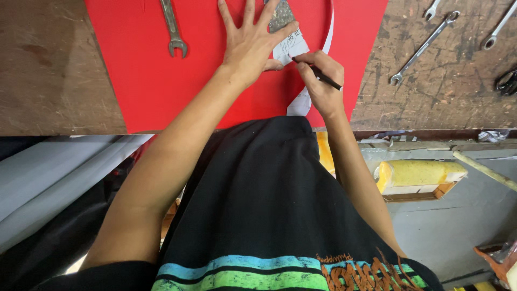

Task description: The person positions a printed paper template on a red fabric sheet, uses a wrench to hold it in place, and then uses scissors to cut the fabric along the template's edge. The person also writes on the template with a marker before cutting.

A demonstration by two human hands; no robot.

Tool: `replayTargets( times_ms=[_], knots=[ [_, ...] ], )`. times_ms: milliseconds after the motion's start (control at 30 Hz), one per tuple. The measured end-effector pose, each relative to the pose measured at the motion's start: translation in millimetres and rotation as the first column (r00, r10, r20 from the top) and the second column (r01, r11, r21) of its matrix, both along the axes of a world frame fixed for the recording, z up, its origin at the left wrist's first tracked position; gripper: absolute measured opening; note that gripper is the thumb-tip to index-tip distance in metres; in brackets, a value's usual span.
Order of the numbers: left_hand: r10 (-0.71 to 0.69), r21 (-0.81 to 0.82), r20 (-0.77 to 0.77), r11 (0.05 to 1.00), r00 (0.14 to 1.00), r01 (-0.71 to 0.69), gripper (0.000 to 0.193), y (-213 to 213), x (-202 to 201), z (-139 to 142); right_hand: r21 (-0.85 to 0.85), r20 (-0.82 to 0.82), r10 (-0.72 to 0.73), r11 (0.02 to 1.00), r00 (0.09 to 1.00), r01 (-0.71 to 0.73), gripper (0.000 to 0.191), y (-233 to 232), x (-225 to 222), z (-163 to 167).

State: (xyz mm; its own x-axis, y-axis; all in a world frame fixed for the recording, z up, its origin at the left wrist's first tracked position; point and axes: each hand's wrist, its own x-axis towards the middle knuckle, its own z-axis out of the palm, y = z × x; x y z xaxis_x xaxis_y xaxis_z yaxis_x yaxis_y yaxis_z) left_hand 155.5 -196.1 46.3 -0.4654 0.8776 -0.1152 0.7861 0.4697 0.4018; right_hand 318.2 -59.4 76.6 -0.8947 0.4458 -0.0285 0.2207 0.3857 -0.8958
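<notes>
A red sheet lies on a worn wooden workbench. My left hand is spread flat, pressing a small white and grey template piece onto the red sheet. My right hand grips a dark pen, whose tip touches the lower edge of the template. A white strip curves across the red sheet under my right hand.
An open-end spanner lies on the red sheet at upper left. Several combination spanners lie on the bare wood at upper right, with a dark tool at the right edge. A yellow foam block sits below the bench.
</notes>
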Motion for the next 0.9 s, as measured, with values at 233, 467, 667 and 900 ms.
replayTargets(
  times_ms=[233,467,667,900],
  knots=[
    [-0.014,0.017,-0.006,1.0,1.0,0.014,0.09,0,-1,1,-0.045,0.019,-0.053,0.998,0.998,0.054,0.013,2,-4,-4],
    [-0.012,0.017,0.004,1.0,1.0,0.012,0.09,-1,1,2,-0.007,0.03,-0.062,0.998,0.998,0.062,0.013,1,-1,-6],
    [-0.014,-0.005,0.026,1.0,1.0,0.014,0.09,0,0,3,-0.077,0.033,-0.086,0.993,0.996,0.088,0.014,-1,1,-10],
    [-0.021,0.007,0.004,1.0,1.0,0.021,0.088,-2,2,1,-0.245,0.061,-0.136,0.958,0.989,0.147,0.016,0,3,-14]
  ],
)
